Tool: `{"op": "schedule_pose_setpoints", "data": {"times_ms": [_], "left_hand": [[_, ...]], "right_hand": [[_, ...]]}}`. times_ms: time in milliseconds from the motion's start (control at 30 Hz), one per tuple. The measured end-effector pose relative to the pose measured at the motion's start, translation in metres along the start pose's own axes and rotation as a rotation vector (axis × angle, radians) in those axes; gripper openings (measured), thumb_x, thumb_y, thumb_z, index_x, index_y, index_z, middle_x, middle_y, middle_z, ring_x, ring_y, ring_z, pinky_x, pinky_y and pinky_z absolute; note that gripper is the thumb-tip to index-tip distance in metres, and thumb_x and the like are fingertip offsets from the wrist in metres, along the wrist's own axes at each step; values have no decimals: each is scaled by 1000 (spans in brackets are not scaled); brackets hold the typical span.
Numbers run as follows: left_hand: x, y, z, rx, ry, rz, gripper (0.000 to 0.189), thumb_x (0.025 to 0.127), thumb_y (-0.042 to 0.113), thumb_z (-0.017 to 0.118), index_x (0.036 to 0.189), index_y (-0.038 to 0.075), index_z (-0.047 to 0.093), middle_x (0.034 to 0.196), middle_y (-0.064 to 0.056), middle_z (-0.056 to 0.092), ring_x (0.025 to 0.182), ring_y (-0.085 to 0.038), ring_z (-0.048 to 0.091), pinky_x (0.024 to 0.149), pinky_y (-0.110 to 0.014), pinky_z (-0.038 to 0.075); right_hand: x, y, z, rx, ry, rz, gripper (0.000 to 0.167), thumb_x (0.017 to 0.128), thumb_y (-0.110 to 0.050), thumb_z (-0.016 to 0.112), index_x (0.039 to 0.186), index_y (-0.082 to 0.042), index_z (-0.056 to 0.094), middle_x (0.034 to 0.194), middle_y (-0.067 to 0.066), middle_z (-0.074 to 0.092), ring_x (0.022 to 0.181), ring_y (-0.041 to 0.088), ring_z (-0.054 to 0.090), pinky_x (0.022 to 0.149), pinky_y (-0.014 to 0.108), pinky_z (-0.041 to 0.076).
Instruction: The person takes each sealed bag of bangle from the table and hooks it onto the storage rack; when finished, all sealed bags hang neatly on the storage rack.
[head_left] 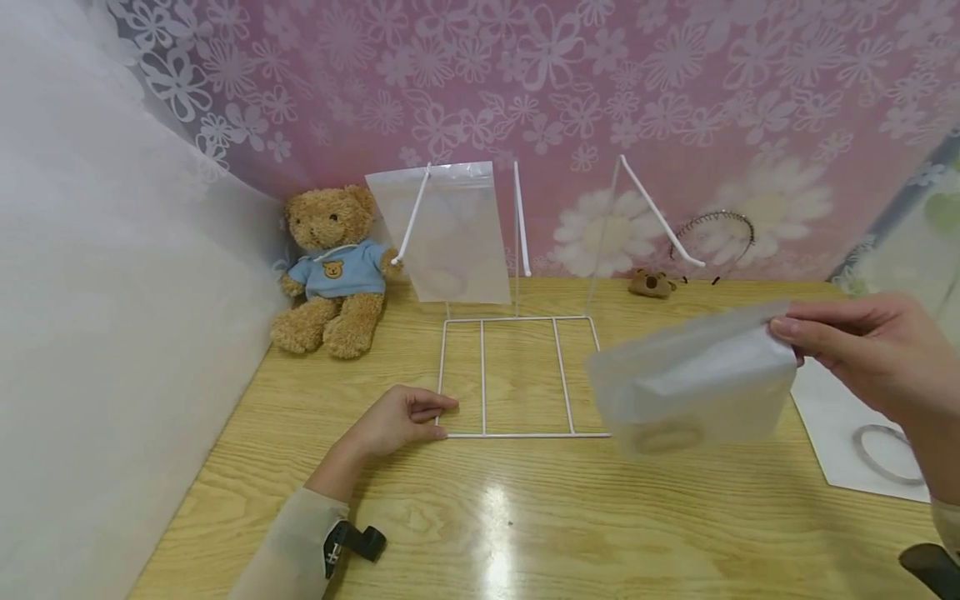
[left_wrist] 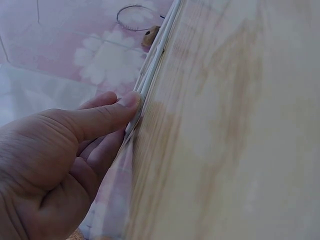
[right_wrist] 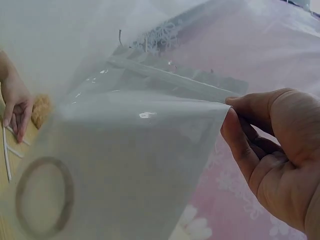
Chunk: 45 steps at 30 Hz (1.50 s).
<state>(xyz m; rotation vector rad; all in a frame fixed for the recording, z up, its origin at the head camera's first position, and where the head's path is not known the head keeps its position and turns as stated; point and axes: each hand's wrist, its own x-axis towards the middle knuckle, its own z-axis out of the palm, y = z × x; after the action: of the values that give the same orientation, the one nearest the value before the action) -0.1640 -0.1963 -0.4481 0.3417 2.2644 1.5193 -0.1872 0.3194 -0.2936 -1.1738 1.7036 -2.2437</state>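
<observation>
My left hand (head_left: 397, 423) pinches the front left corner of a white wire display rack (head_left: 483, 375) on the wooden table; the left wrist view shows thumb and fingers on the wire. From one of the rack's raised arms hangs a frosted zip bag (head_left: 468, 233), its contents too faint to tell. My right hand (head_left: 870, 350) pinches a second frosted zip bag (head_left: 697, 383) by its edge, in the air to the right of the rack. A dark ring-shaped thing (right_wrist: 69, 197) shows through that bag. The rack's two other arms bear nothing.
A teddy bear (head_left: 330, 258) in a blue top sits at the back left beside the rack. Behind it on the right are a small brown animal-head item (head_left: 651, 284) and a thin headband (head_left: 752, 237). A white sheet (head_left: 828, 446) with a silver ring (head_left: 862, 454) lies at right.
</observation>
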Motion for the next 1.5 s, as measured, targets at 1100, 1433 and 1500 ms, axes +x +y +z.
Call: {"op": "schedule_pose_setpoints", "data": {"times_ms": [1100,1433,1500], "left_hand": [[0,-2,1,-1,-17,29,42,89,6,75,130,3,66,136,-17,63,131,-33,57,101,-25,56],[0,0,0,17,-22,31,44,89,8,75,131,4,65,137,-17,62,132,-33,56,103,-27,55],[0,0,0,22,-20,31,43,89,8,75,131,4,65,137,-17,62,132,-33,56,103,-27,55]], "right_hand": [[68,-15,110,-72,151,54,27,90,24,52,108,16,70,98,15,78,80,19,74,72,26,64],[77,-11,128,-121,222,90,21,90,19,60,103,11,75,91,11,78,72,17,74,69,26,64],[78,-9,130,-134,255,106,21,90,17,61,102,9,76,91,10,78,71,16,73,69,26,64]]}}
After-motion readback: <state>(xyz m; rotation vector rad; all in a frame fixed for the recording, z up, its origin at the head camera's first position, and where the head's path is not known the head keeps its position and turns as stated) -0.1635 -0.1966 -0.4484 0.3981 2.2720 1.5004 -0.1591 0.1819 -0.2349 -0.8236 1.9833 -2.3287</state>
